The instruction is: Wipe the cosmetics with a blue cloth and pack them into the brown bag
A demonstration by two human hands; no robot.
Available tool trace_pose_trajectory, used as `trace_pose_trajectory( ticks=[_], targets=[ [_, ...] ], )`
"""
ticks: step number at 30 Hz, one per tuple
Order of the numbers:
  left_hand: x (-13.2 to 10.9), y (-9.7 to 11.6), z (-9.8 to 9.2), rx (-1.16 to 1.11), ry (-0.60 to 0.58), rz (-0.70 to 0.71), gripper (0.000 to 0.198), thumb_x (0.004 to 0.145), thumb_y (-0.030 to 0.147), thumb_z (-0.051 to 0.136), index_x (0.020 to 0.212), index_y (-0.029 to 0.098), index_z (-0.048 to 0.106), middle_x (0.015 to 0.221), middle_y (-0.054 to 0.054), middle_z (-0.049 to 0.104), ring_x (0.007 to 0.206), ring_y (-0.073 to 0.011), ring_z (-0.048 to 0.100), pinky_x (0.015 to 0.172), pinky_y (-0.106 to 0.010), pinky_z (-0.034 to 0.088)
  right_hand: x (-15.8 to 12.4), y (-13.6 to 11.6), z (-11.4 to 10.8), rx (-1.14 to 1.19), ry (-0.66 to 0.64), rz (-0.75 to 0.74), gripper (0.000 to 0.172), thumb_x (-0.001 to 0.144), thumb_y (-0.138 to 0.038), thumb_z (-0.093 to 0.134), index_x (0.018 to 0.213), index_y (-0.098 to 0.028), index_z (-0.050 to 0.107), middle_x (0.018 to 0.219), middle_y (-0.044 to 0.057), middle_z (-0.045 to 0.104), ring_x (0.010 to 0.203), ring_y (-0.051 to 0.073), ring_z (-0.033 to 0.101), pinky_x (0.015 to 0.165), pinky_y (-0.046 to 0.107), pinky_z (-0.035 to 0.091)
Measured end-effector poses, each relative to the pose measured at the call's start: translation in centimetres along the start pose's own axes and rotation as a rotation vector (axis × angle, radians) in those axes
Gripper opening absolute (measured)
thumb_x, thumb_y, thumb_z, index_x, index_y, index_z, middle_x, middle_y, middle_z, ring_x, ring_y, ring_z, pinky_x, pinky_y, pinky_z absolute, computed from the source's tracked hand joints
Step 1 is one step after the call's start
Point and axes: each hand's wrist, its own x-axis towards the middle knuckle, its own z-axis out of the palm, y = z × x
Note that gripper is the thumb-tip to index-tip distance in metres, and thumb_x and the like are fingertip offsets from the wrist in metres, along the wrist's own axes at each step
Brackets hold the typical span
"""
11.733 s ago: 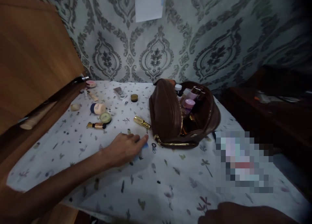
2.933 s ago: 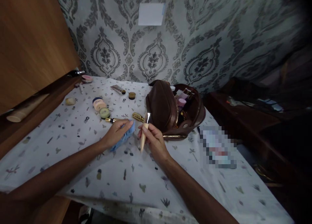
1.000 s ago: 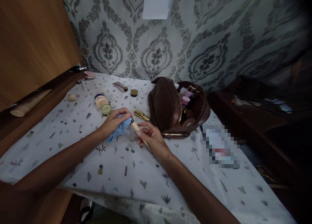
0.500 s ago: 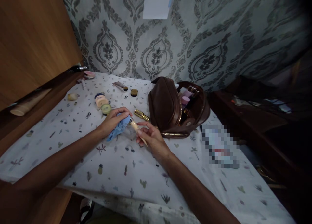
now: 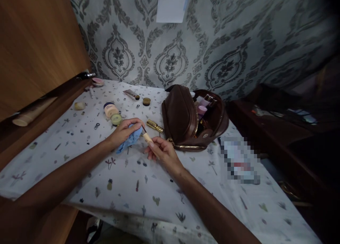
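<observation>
My left hand (image 5: 124, 131) is closed on a crumpled blue cloth (image 5: 129, 141), its fingertips by the dark upper end of a slender cream tube (image 5: 147, 137). My right hand (image 5: 165, 153) pinches the lower part of that tube between thumb and fingers. Just beyond my left hand lie a green-lidded round jar (image 5: 116, 119) and a peach jar with a dark lid (image 5: 110, 109). A gold tube (image 5: 154, 125) rests on the cloth-covered table (image 5: 124, 194) between my hands and the brown bag.
An open brown bag (image 5: 177, 113) with cosmetics inside stands at right of centre. Further back are a squeeze tube (image 5: 130, 94) and a small gold-brown jar (image 5: 146, 101). A pixelated flat item (image 5: 240, 160) lies at the right. Wooden furniture (image 5: 39, 35) borders the left.
My right hand has turned slightly, and its fingers are curled closer around the tube, whose lower end no longer shows. My left hand has barely moved and still holds the blue cloth.
</observation>
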Motion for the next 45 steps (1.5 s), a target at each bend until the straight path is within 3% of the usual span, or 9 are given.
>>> trace_pose_trajectory(
  ticks=[6,12,18,22,26,29,32,37,45],
  targets=[
    [0.0,0.0,-0.1,-0.021,-0.003,0.010,0.034,0.085,0.049,0.065,0.087,0.015,0.067,0.070,0.002,0.060,0.060,-0.0100,0.051,0.055,-0.020,0.039,-0.2,-0.3,0.1,0.051,-0.035,0.030,0.043,0.076,-0.058,0.073,0.090,-0.019,0.062,0.076,0.002,0.072,0.058,0.013,0.064,0.050,0.023,0.043],
    [-0.4,-0.1,1.7,-0.216,0.072,-0.096,0.043,0.076,0.055,0.072,0.090,0.015,0.064,0.068,0.003,0.061,0.057,-0.0095,0.054,0.054,-0.020,0.044,-0.1,-0.2,0.4,0.120,-0.041,0.044,0.045,0.076,-0.059,0.073,0.094,-0.020,0.061,0.075,0.002,0.071,0.062,0.014,0.066,0.059,0.025,0.048],
    [-1.5,-0.4,3.4,-0.238,-0.038,-0.133,0.053,0.075,0.058,0.072,0.106,0.017,0.058,0.068,0.004,0.057,0.054,-0.0101,0.054,0.053,-0.022,0.046,0.1,0.4,0.1,0.029,-0.014,0.014,0.045,0.077,-0.062,0.070,0.086,-0.019,0.063,0.076,0.001,0.068,0.064,0.015,0.062,0.061,0.026,0.048],
    [-1.5,0.5,3.2,-0.064,-0.036,-0.039,0.043,0.081,0.057,0.066,0.088,0.016,0.060,0.078,-0.001,0.061,0.068,-0.0129,0.057,0.065,-0.024,0.049,0.1,0.4,-0.1,-0.223,0.033,-0.098,0.045,0.078,-0.063,0.067,0.073,-0.018,0.064,0.069,0.000,0.061,0.062,0.014,0.054,0.060,0.026,0.044],
    [-1.8,1.3,2.8,0.168,-0.056,0.060,0.040,0.089,0.055,0.055,0.083,0.016,0.060,0.074,0.000,0.057,0.071,-0.0137,0.051,0.065,-0.023,0.044,-0.4,-0.9,0.0,-0.296,0.179,-0.255,0.036,0.083,-0.054,0.067,0.096,-0.020,0.069,0.086,0.003,0.063,0.078,0.017,0.057,0.067,0.027,0.046],
    [-2.3,1.4,3.1,0.303,-0.157,0.082,0.042,0.093,0.053,0.048,0.080,0.016,0.060,0.068,0.002,0.052,0.065,-0.0128,0.046,0.059,-0.022,0.038,-0.7,-2.1,0.3,-0.254,0.188,-0.317,0.040,0.085,-0.053,0.065,0.112,-0.023,0.068,0.083,0.002,0.061,0.077,0.017,0.056,0.065,0.027,0.046],
    [-2.7,1.5,3.7,0.384,-0.226,0.099,0.046,0.097,0.052,0.042,0.075,0.015,0.061,0.064,0.002,0.052,0.062,-0.0129,0.045,0.058,-0.023,0.037,-1.1,-3.0,0.3,-0.253,0.092,-0.344,0.038,0.086,-0.053,0.063,0.106,-0.022,0.071,0.083,0.003,0.063,0.075,0.016,0.057,0.068,0.028,0.047],
    [-2.7,2.0,4.1,0.367,-0.373,0.123,0.045,0.098,0.048,0.040,0.080,0.015,0.064,0.074,-0.001,0.060,0.071,-0.0153,0.054,0.068,-0.024,0.042,-2.3,-3.8,-0.4,-0.189,0.013,-0.218,0.040,0.085,-0.059,0.063,0.096,-0.021,0.069,0.069,-0.002,0.055,0.048,0.008,0.044,0.045,0.022,0.038],
    [-2.4,1.5,4.0,0.325,-0.619,-0.011,0.038,0.092,0.050,0.054,0.083,0.016,0.066,0.069,0.000,0.056,0.062,-0.0127,0.050,0.057,-0.021,0.036,-5.9,-6.4,-3.1,-0.230,0.270,-0.263,0.034,0.089,-0.052,0.061,0.097,-0.020,0.067,0.055,-0.005,0.049,0.045,0.009,0.044,0.045,0.023,0.040]
  ],
)
